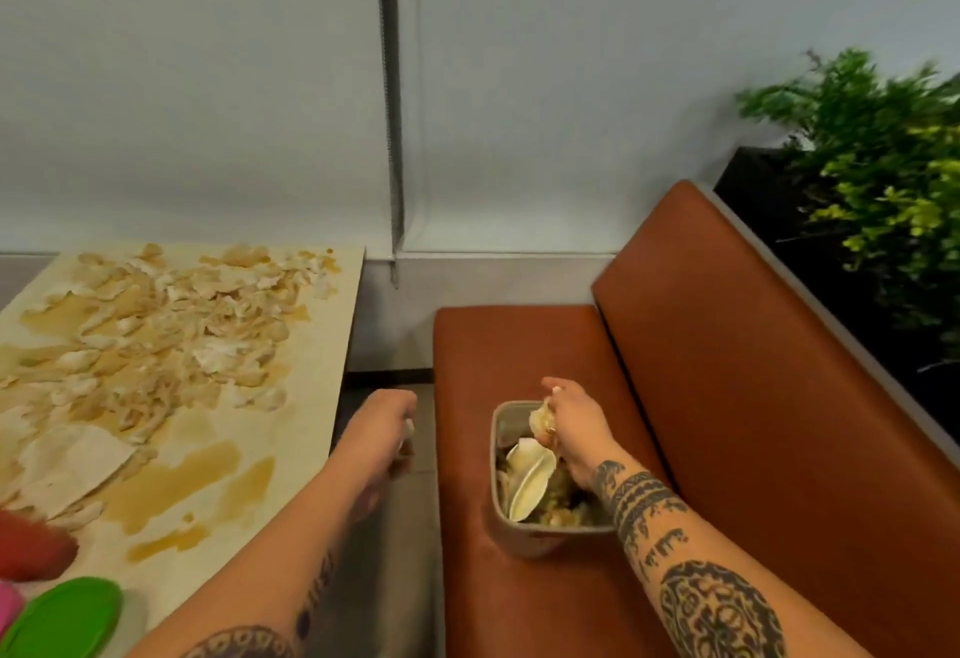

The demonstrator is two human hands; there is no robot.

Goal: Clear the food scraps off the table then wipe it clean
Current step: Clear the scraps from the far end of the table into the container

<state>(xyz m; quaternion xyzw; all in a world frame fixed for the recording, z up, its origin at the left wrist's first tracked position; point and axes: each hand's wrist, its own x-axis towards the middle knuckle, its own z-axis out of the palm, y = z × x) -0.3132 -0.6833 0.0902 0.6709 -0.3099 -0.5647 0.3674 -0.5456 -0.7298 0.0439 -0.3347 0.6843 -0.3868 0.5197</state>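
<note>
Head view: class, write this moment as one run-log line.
right hand: pinches scrap over bin on bench | left hand: between table and bench, grip unclear | on table: scrap pile, brown spills uncleared

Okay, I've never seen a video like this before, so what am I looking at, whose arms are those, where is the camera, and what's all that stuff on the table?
There is no machine here. A person wears one wide-angle camera on the head, so you look forward and down at their own two arms. On the left is a pale table littered with torn food scraps and brownish spills. A green lid and a blurred red object sit at its near corner. On the right, a small bin, partly filled, stands on an orange bench seat. The right hand holds a scrap in its fingers over the bin. The left hand hangs between table and bench. Its fingers curl away from view, so whether it holds anything is unclear.
</note>
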